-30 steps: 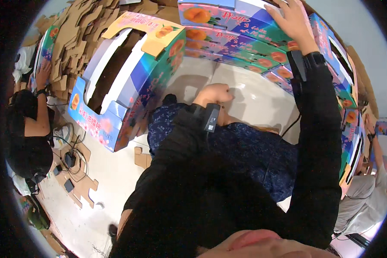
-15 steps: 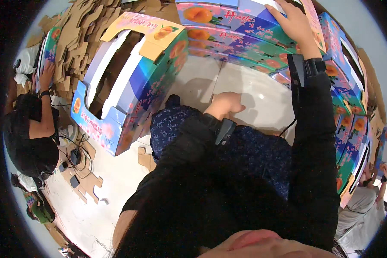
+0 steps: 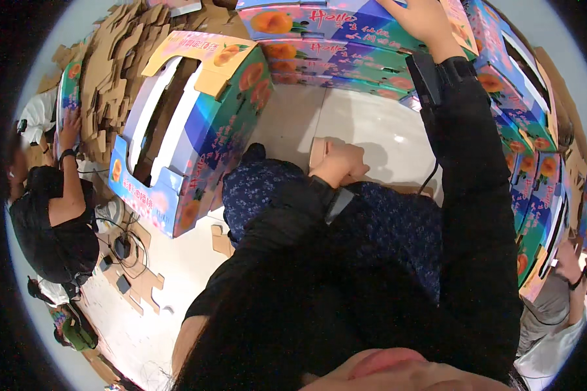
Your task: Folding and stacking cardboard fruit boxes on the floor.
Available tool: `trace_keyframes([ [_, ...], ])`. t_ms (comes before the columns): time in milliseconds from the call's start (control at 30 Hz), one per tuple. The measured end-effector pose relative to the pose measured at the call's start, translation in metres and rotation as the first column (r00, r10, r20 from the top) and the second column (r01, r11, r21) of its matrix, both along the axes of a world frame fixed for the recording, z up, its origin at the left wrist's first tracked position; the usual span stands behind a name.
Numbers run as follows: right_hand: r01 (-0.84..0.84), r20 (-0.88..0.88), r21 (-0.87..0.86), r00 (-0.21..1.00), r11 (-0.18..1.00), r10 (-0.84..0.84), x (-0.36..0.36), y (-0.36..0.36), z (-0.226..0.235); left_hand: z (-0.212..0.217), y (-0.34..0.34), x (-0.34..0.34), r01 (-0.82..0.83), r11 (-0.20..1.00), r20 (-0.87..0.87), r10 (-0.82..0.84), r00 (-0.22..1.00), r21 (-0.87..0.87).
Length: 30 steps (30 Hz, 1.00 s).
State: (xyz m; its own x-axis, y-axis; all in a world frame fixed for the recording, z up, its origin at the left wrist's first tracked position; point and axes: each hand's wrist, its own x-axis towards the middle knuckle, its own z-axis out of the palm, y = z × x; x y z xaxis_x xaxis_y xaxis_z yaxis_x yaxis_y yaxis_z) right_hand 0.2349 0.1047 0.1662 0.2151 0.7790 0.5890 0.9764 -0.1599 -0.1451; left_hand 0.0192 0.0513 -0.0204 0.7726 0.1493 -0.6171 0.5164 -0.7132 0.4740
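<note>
My right hand [image 3: 421,23] rests on the top of a stack of fruit cartons [image 3: 346,18] at the far side, its fingers spread. The cartons are blue, pink and green with peach pictures. Low over my lap, my left hand [image 3: 342,163] is closed, with most of its fingers turned from view; whether it holds anything is hidden. Beside it shows a pale tan, rounded thing [image 3: 316,153] of a kind I cannot make out. To the left stands another fruit carton [image 3: 205,140] with a yellow end panel, white inner flaps and a long opening on top.
Flattened brown cardboard [image 3: 98,85] is heaped at the far left. More cartons [image 3: 528,130] stack up on the right. A person [image 3: 52,215] at the left touches a carton; another [image 3: 561,300] is at the right edge. Cables [image 3: 127,244] lie on cardboard scraps.
The whole view has shifted slightly, and the far cartons sit a little further left and higher. My right hand stays on the stack. The tan thing beside my left hand has come into view.
</note>
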Motion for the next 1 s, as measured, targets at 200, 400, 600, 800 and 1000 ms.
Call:
trace_keyframes([
  [200, 0.029, -0.013, -0.048, 0.999, 0.998, -0.03, -0.006, 0.001, 0.005, -0.01, -0.001, 0.001, 0.016, 0.994, 0.013, -0.017, 1.0, 0.111],
  [400, 0.023, -0.016, -0.057, 1.0, 0.998, -0.024, -0.004, 0.001, 0.005, -0.005, -0.003, 0.002, 0.005, 0.998, -0.001, -0.005, 1.0, 0.062],
  [600, 0.025, 0.015, 0.022, 1.0, 0.999, -0.026, -0.001, 0.001, -0.001, 0.0, -0.006, 0.0, -0.058, 0.998, 0.059, 0.056, 0.997, 0.035],
  [800, 0.052, -0.042, -0.038, 0.998, 0.998, -0.053, -0.006, 0.002, 0.004, -0.009, -0.004, -0.002, 0.048, 0.996, 0.033, -0.051, 0.998, 0.074],
  [1000, 0.058, 0.032, -0.006, 0.998, 0.998, -0.058, -0.006, 0.002, 0.003, -0.002, -0.005, 0.0, 0.01, 0.999, 0.041, -0.012, 0.999, 0.038],
])
